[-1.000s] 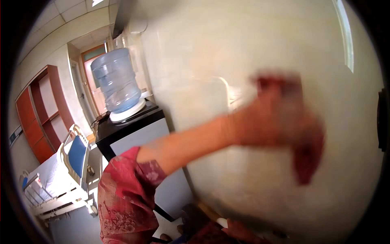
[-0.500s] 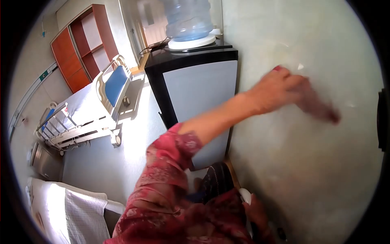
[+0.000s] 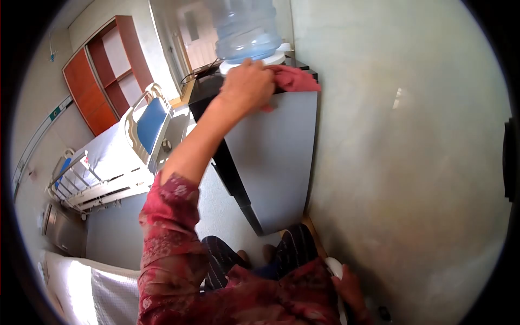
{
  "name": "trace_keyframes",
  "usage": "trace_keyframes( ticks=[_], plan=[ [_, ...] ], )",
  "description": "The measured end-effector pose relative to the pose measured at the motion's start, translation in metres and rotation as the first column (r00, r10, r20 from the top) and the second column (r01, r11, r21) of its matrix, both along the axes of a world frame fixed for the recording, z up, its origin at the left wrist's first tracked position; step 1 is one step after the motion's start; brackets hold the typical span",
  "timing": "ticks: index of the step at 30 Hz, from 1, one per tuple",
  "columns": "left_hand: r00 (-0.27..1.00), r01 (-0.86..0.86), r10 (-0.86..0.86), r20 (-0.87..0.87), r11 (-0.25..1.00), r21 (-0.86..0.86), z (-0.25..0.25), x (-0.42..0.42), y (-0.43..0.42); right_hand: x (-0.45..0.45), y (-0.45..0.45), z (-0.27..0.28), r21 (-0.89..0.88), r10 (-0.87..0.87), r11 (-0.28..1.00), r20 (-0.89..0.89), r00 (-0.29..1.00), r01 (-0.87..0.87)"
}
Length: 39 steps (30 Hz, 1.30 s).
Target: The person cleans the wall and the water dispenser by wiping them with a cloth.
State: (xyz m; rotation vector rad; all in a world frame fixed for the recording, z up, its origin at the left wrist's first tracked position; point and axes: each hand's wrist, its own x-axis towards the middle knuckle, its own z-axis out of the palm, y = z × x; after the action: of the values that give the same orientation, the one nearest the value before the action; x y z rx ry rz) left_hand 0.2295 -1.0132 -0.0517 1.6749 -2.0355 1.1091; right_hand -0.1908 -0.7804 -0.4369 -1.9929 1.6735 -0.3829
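Note:
My left hand (image 3: 249,86) is closed on a red cloth (image 3: 297,79) at the top front edge of the water dispenser (image 3: 276,157), just below its white collar. The cloth bunches out to the right of my fingers and hangs over the edge. Above it stands a clear blue water bottle (image 3: 246,32). Low on the right, near the wall, my right hand (image 3: 351,290) is wrapped round a white rounded object (image 3: 334,267), which is mostly hidden.
A bed (image 3: 108,157) with side rails and an orange-brown cabinet (image 3: 89,97) stand at the left. A pale wall (image 3: 411,162) fills the right side. A white-covered surface (image 3: 111,287) is at the lower left. My knees are below the dispenser.
My left hand has moved left with the cloth, from the wall to the dispenser's top edge. The view has turned down and left since the earliest frame. My right hand stays low.

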Motion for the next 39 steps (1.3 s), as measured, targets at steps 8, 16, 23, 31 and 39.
trace_keyframes(
  ticks=[8, 16, 23, 31, 39],
  plan=[
    [0.987, -0.047, 0.069, -0.146, 0.987, 0.152, 0.015, 0.066, 0.068, 0.002, 0.001, -0.003, 0.084, -0.017, 0.996, -0.059, 0.998, 0.022],
    [0.986, 0.144, -0.093, 0.141, 0.901, -0.408, -0.086, 0.077, 0.06, 0.008, 0.0, 0.013, 0.127, -0.067, 0.989, -0.066, 0.996, 0.075],
    [0.865, 0.298, -0.275, 0.42, 0.955, 0.012, -0.204, 0.041, 0.025, 0.007, -0.002, 0.015, 0.06, -0.025, 0.998, -0.126, 0.992, 0.032],
    [0.88, 0.419, -0.356, 0.315, 0.893, -0.161, -0.13, -0.037, -0.035, 0.003, -0.003, 0.023, 0.07, -0.026, 0.997, -0.085, 0.996, 0.032],
    [0.877, 0.394, -0.306, 0.371, 0.9, -0.189, -0.136, -0.06, -0.06, 0.002, -0.004, 0.019, 0.159, -0.036, 0.986, -0.048, 0.998, 0.043]
  ],
)
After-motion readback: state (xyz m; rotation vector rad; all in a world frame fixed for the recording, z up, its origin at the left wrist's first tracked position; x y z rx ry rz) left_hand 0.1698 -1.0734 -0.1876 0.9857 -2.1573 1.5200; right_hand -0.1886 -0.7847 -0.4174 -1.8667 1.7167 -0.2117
